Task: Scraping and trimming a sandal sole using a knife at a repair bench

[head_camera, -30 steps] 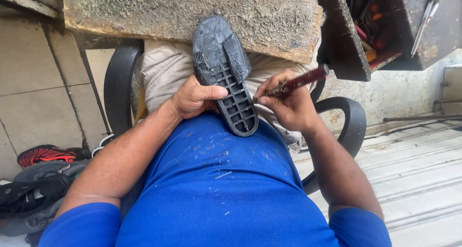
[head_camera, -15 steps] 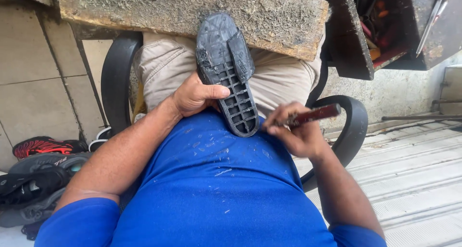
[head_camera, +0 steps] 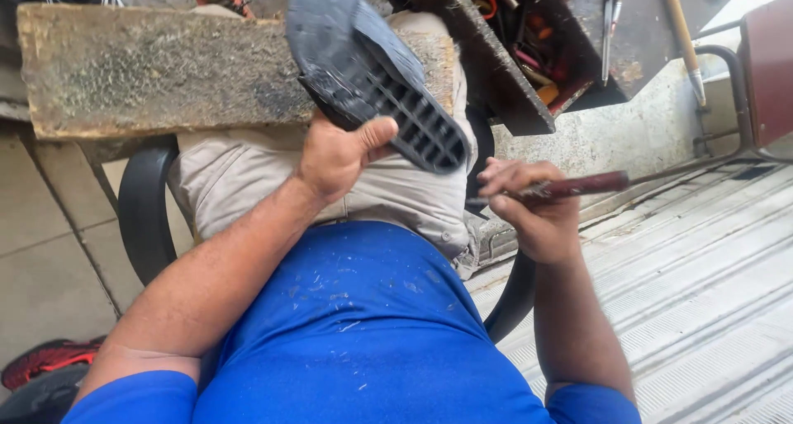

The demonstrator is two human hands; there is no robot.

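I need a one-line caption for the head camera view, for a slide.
Seated person's left hand holds a black shoe sole above the lap; right hand grips a red-handled tool.

One black shoe sole, one red-handled tool, two hands: left hand, right hand. One worn wooden board, one open toolbox, one black chair.

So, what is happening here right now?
A seated person in a blue shirt holds a black shoe sole, tread side up, in the left hand. The right hand grips a tool with a dark red handle, just beside the sole's heel end. A worn wooden board lies across the lap.
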